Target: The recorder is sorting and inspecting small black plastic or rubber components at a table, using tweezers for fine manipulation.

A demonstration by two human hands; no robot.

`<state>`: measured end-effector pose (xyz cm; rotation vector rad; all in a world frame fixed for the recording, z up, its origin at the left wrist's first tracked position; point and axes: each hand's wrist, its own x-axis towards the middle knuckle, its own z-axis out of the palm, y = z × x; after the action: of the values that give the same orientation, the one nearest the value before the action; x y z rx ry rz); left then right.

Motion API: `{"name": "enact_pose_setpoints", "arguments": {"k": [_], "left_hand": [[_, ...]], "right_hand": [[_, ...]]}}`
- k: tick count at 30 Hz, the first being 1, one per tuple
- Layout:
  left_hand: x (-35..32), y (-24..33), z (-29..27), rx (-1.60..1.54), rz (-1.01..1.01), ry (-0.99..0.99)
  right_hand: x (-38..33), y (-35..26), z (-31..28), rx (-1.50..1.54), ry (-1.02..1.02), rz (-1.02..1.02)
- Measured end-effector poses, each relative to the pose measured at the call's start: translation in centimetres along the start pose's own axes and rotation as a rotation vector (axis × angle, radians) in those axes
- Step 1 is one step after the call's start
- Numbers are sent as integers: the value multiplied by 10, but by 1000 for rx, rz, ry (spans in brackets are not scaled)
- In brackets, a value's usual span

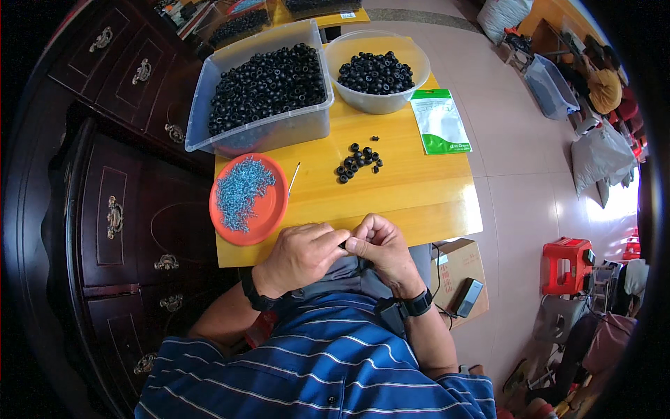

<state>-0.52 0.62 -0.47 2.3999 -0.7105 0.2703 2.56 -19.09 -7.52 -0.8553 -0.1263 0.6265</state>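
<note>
At the table's near edge my left hand (306, 255) and my right hand (384, 253) meet, fingertips pinched together. Between them a small black part (343, 244) shows, mostly covered by the fingers. Beyond the hands lies a loose group of small black ring-shaped parts (358, 160), with a few smaller black bits beside it. To the left, an orange-red plate (274, 209) holds a heap of tiny silvery-blue pieces (241, 192), too small to name surely. A thin pale stick with a dark tip (294, 179) rests by the plate.
A rectangular translucent bin (279, 135) and a round clear bowl (380, 105), both full of black parts, stand at the table's far side. A green-and-white packet (442, 122) lies at the right edge. Dark drawers (112, 209) flank the left; a cardboard box (474, 269) is right.
</note>
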Motion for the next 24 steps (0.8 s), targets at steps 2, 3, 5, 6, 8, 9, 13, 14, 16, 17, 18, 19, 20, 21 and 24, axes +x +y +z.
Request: {"name": "enact_pose_setpoints", "arguments": {"k": [2,3,5,6,8,9,13,14,16,17,18,19,20,21,24], "left_hand": [[-1,-1,3,-19,-11,29],[-1,-2,3,-22,-12,29],[-1,-3,3,-34,-18,15],[-1,-3,4,-35,-20,14],[-2,-3,4,-46,-43,40],[-2,-2,4,-48,-44,39],[0,-3,3,-72,-47,36],[0,-4,3,-83,-48,34],[1,-2,1,-95,-52,32],[1,-2,0,-105,-55,30],[1,-2,0,-106,-56,31],[0,-2,0,-117,-74,27],[0,-2,0,-128,-92,24],[-1,-2,0,-129,-94,26],[-2,-4,-1,-156,-109,36]], "right_hand": [[0,0,1,25,-1,10],[-1,0,1,25,1,11],[-3,0,0,81,5,28],[-3,1,0,82,6,29],[-2,3,-1,74,12,34],[-1,4,-1,74,14,36],[1,4,0,106,-2,45],[2,4,1,127,-11,46],[3,5,0,126,-19,52],[3,5,-1,125,-28,56],[4,5,-1,124,-28,58],[4,6,0,134,-25,58],[4,6,0,144,-22,59],[5,6,0,143,-22,61],[6,5,2,162,-22,86]]}}
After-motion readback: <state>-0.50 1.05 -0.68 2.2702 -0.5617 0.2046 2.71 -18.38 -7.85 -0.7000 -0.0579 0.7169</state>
